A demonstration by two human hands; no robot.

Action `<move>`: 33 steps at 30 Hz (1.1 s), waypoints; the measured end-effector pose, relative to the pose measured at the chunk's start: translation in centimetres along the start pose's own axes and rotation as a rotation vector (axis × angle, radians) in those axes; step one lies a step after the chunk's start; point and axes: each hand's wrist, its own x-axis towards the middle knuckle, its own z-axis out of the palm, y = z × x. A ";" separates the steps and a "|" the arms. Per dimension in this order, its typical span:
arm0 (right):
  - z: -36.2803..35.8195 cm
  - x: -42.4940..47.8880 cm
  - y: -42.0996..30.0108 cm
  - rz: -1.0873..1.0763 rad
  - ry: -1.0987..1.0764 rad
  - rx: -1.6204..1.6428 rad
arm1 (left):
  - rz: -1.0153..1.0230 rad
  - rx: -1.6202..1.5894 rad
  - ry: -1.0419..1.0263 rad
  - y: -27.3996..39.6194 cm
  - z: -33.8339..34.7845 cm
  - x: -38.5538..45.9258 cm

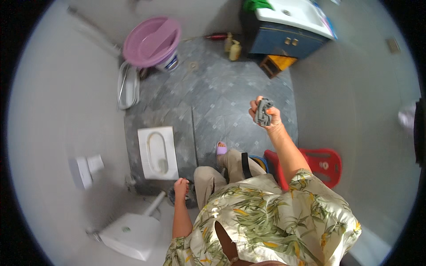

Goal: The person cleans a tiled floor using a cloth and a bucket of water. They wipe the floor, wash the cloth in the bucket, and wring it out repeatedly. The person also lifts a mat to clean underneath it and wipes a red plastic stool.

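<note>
My right hand is raised out in front of me, gripping a bunched grey cloth between thumb and fingers. Below that hand lies the grey tiled floor. My left hand hangs low beside my left knee with its fingers curled in, and nothing shows in it. Just beyond this hand is the white squat toilet, set into the floor. A dark round bin stands partly hidden behind my left forearm.
A pink basin rests on a white bucket at the back left. The blue washbasin cabinet and a small wooden stool stand back right. Pump bottles sit between them. A red plastic chair is to my right, a cistern lower left.
</note>
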 end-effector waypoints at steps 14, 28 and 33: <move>-4.6 -0.6 2.1 -0.665 0.473 0.146 | 0.074 0.777 -0.502 33.2 3.6 27.0; 2.1 -2.3 34.2 -1.873 1.546 0.872 | 0.309 1.597 -0.922 51.4 31.3 44.3; 4.7 -7.9 43.2 -2.238 1.510 1.063 | 0.449 1.776 -1.251 41.3 40.1 32.8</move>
